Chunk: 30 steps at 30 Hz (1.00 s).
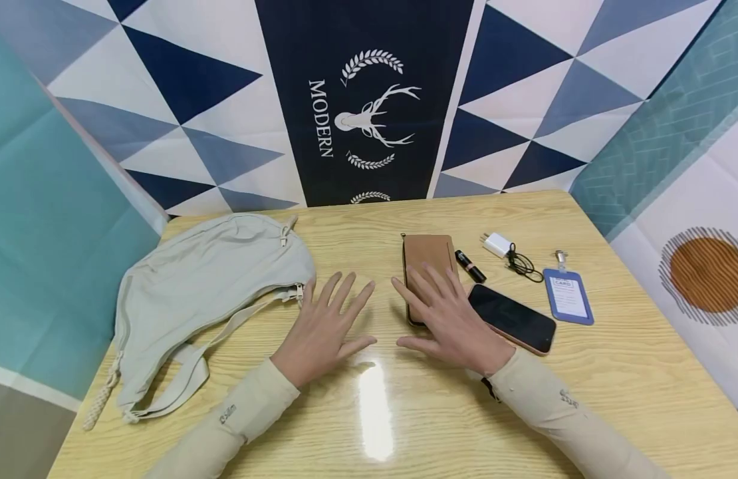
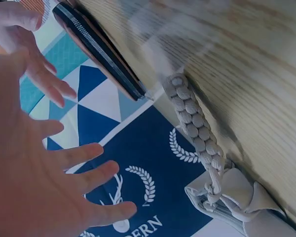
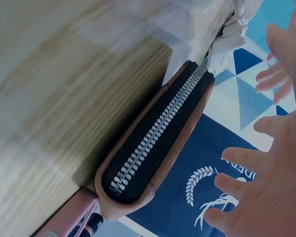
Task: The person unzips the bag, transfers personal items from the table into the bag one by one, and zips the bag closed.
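Fingers spread, my left hand [image 1: 324,336] hovers over the table just right of a pale grey-beige bag [image 1: 201,279]. The bag lies on its side with its strap [image 1: 192,376] loose in front; in the left wrist view its braided zip pull [image 2: 195,118] stands out. My right hand [image 1: 455,322] is also spread and covers part of a brown zip wallet [image 1: 427,249] in the head view. From the right wrist, the wallet's closed metal zip [image 3: 155,133] shows, with the hand apart from it. Neither hand holds anything.
Right of the wallet lie a black lipstick-like tube [image 1: 471,266], a phone [image 1: 515,319] with a dark screen, a white charger plug [image 1: 496,244], a coiled black cable [image 1: 523,265] and a blue card holder [image 1: 568,297]. Patterned cloth [image 1: 369,179] hangs behind the wooden table [image 1: 345,226].
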Each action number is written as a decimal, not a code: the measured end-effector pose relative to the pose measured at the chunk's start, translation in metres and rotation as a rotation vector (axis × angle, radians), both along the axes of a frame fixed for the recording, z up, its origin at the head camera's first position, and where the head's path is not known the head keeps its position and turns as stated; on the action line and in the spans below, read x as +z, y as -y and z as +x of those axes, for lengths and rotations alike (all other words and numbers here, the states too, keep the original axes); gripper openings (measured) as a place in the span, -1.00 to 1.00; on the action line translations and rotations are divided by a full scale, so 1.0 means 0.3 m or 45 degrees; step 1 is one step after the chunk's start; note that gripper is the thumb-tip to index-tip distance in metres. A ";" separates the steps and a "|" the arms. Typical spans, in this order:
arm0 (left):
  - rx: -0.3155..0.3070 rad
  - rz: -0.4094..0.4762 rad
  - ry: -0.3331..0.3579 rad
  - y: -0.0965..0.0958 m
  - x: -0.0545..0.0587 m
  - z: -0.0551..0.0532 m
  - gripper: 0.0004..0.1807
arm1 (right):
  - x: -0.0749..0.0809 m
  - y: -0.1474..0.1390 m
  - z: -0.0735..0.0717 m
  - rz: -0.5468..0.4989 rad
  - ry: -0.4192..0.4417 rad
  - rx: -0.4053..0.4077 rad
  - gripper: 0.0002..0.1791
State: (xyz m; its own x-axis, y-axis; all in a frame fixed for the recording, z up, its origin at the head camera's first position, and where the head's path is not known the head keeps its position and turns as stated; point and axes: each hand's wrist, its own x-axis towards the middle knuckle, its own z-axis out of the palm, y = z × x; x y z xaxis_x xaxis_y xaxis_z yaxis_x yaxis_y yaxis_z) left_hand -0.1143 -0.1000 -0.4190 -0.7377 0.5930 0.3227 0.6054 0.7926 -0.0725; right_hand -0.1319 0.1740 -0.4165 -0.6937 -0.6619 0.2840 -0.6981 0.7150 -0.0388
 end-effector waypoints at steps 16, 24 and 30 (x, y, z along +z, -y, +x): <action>-0.103 0.079 -0.160 0.013 0.050 0.012 -0.68 | 0.044 0.088 -0.017 -0.094 0.026 0.162 -0.11; -0.071 0.090 -0.139 0.067 0.051 0.025 -0.80 | 0.060 0.169 -0.042 -0.058 0.085 0.196 -0.23; -0.033 0.115 -0.125 0.112 0.063 0.033 -0.80 | 0.076 0.234 -0.073 -0.032 0.043 0.234 -0.33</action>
State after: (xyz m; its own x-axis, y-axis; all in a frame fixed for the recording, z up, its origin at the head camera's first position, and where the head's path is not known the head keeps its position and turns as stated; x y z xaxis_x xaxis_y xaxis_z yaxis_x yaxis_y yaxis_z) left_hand -0.1046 -0.1335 -0.4001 -0.6844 0.5770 0.4456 0.6195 0.7826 -0.0618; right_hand -0.1540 0.1039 -0.3938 -0.5712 -0.7714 0.2806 -0.8149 0.5740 -0.0809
